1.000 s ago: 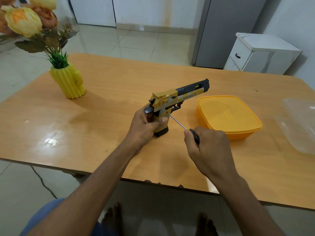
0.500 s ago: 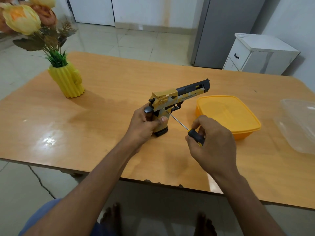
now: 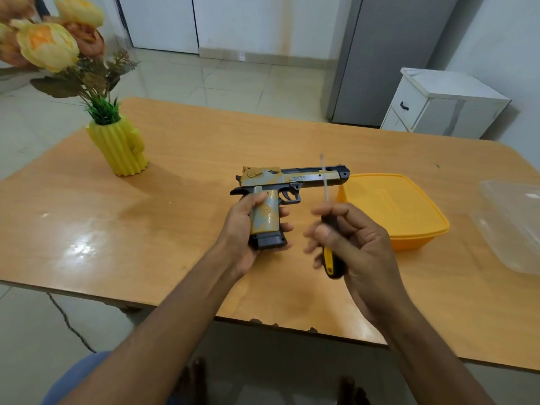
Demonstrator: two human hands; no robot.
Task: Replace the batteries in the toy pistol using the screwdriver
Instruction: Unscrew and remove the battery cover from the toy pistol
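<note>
Toy pistol [image 3: 287, 182]: yellow and grey body, black barrel top and magazine base. Held above the tabletop [image 3: 181, 206], side face toward the camera, barrel pointing to the right, grip pointing down toward the person.

Left hand [image 3: 248, 226]: wrapped around the pistol's grip from behind and below, thumb on the near left side of the grip, fingertips showing past its right edge.

Screwdriver [image 3: 328, 229]: black and yellow handle, thin metal shaft. Stands nearly upright, tip up, shaft crossing in front of the barrel; slightly blurred. Whether the tip touches the pistol, cannot tell.

Right hand [image 3: 353, 244]: curled around the screwdriver handle, thumb and fingers on its upper black part, yellow end sticking out below the palm. Just right of the left hand, apart from it.

Orange lidded container [image 3: 391, 211]: on the tabletop, just beyond and right of the right hand.

Clear plastic container [image 3: 514, 226]: at the right edge, cut off by the frame.

Yellow ribbed vase [image 3: 119, 147] with artificial flowers [image 3: 49, 45]: far left of the tabletop.

White cabinet [image 3: 444, 103] on the floor beyond the tabletop.
</note>
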